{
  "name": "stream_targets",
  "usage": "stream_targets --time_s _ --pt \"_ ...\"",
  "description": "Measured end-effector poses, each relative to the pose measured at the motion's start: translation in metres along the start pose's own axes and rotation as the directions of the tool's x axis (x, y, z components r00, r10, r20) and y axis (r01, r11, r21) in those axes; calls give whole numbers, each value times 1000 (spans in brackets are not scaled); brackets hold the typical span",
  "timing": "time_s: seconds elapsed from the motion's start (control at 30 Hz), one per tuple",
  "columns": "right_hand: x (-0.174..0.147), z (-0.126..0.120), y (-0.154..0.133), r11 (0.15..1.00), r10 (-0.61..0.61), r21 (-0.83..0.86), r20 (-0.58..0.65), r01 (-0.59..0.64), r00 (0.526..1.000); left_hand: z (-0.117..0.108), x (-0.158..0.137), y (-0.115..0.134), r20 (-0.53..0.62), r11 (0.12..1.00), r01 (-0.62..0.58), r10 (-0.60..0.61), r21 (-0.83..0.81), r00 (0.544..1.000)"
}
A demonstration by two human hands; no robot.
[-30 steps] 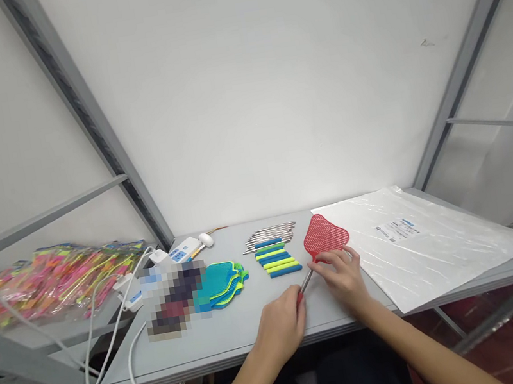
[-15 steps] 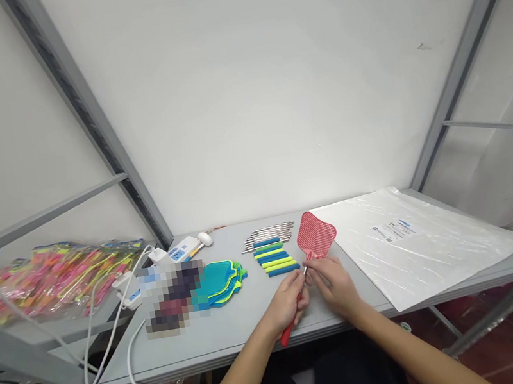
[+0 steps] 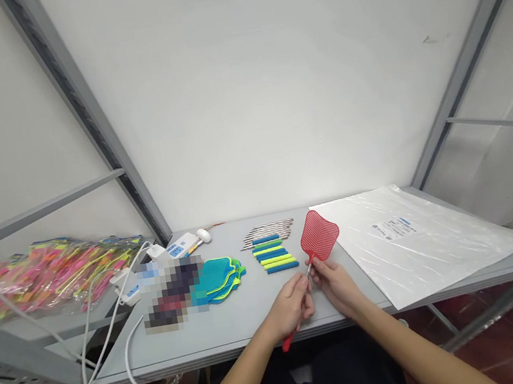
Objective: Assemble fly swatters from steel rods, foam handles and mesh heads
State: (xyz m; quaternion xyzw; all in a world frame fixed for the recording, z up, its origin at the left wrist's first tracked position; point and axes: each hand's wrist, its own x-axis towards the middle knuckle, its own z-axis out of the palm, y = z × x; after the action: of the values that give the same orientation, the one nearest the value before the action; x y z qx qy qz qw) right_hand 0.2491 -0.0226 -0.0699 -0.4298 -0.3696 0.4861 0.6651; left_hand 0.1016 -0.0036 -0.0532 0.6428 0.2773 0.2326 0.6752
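Observation:
A red fly swatter [image 3: 320, 235] is held over the front of the table, its mesh head up and tilted away from me. My left hand [image 3: 290, 306] is closed round its lower part, where the red handle [image 3: 288, 343] sticks out below the fist. A short length of metal rod [image 3: 308, 270] shows between my hands. With thumb and fingers my right hand [image 3: 336, 282] pinches the neck just under the mesh head. Left of my hands lie several blue, green and yellow handle tubes [image 3: 274, 257], with metal rods [image 3: 267, 232] behind them.
Stacked teal and lime swatter heads [image 3: 218, 276] lie further left, beside a blurred-out patch. White power strips [image 3: 178, 250] with cables stand at the back left. Bagged colourful items [image 3: 55, 276] fill the left shelf. A white plastic sheet or bag [image 3: 420, 244] covers the table's right side.
The mesh head has turned to face me more and moved slightly right. More metal rod shows between my hands, and the right hand has shifted up to the neck.

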Motion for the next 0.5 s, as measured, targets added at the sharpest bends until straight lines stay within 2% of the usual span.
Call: stream_targets --time_s 0.13,0.3,0.4,0.5 --pt "3 -3 -2 997 5 76 -77 1 997 -2 -6 3 55 999 41 -41 4 998" --pt "17 -28 -15 991 -47 113 -230 75 972 -22 -32 9 181 989 147 -148 16 972" --pt "17 -37 -21 990 -38 123 -205 64 978 -35 -45 11 224 980 200 -197 10 955" --pt "9 -29 -18 993 -10 114 -129 25 992 -37 -49 14 250 971 241 -231 -8 940"
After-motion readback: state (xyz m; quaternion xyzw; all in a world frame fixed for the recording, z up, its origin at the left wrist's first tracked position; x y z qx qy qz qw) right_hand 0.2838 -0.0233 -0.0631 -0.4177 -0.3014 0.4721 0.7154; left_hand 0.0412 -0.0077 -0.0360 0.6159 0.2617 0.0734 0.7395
